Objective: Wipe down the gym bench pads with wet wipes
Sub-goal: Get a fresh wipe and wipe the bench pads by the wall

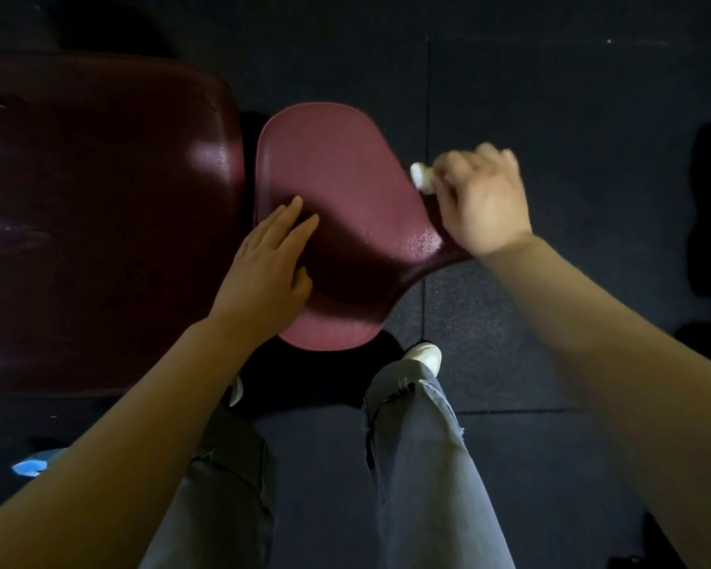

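Observation:
A small maroon seat pad [337,166] lies in the middle of the head view, with a wet sheen near its right edge. To its left sits the larger, darker maroon bench pad [99,207], separated by a narrow gap. My left hand [269,264] rests flat on the seat pad's left side, fingers straight. My right hand [483,199] grips a bunched white wet wipe [421,178] against the seat pad's right edge; most of the wipe is hidden under the fingers.
Dark rubber floor tiles [551,96] surround the bench. My legs in grey jeans [423,466] and white shoes [425,355] stand just below the seat pad. A blue object [31,466] lies on the floor at the lower left.

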The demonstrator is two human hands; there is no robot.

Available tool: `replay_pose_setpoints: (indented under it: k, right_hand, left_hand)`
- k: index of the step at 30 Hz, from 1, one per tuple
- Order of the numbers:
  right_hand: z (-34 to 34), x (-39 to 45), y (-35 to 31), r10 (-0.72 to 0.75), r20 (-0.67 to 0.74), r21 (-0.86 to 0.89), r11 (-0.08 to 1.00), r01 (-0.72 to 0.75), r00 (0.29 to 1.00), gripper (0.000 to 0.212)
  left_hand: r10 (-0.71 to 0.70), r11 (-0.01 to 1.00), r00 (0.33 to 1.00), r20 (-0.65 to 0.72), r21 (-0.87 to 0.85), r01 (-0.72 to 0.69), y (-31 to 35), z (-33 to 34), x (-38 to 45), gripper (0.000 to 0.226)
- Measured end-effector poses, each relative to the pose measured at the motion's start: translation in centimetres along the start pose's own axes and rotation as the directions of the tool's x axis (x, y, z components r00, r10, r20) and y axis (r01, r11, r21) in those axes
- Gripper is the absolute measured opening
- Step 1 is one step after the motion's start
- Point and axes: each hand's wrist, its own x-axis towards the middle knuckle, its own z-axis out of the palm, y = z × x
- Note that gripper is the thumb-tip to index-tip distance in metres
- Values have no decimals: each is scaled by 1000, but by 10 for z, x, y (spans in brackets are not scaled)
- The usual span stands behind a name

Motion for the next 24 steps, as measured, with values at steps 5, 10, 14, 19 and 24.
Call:
replay_pose_setpoints:
  k: [5,10,14,19,24]
  right_hand:
    - [0,-41,-5,78,-44,174,982,-70,996,12]
    - [-2,-95,7,-176,124,57,984,170,976,15]
    - [-7,-86,20,-55,12,22,998,55,998,12]
    - [-2,-61,13,476,-63,297,848,-439,877,11]
    - [7,-65,-11,823,49,579,438,-688,565,9]
  left_hand:
    - [21,1000,1000,8,14,-21,6,-1,4,65]
    - [32,999,999,19,15,-32,8,0,5,65]
    - [30,999,999,32,21,-31,8,2,4,65]
    - [13,1000,999,42,23,-14,10,5,2,65]
    - [15,998,999,52,52,-18,13,7,5,65]
